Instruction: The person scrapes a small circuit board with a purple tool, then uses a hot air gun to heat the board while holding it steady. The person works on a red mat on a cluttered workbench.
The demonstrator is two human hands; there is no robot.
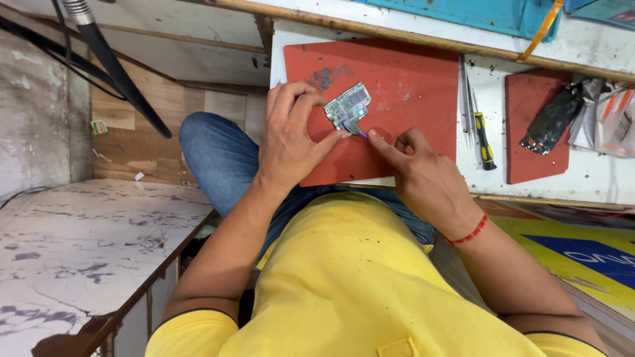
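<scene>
On red mat | left hand pinches circuit board | right hand grip holds purple tool

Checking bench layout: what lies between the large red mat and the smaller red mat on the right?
In the head view, metal tweezers and a yellow-and-black-handled screwdriver lie on the white bench between them.

The board lies on the large mat, with the left hand on it at its 8 o'clock and the right hand at its 5 o'clock. At the mat's 3 o'clock, on the bench, lie the tweezers and screwdriver. Further toward 3 o'clock sits the small mat, a phone frame on it.
</scene>
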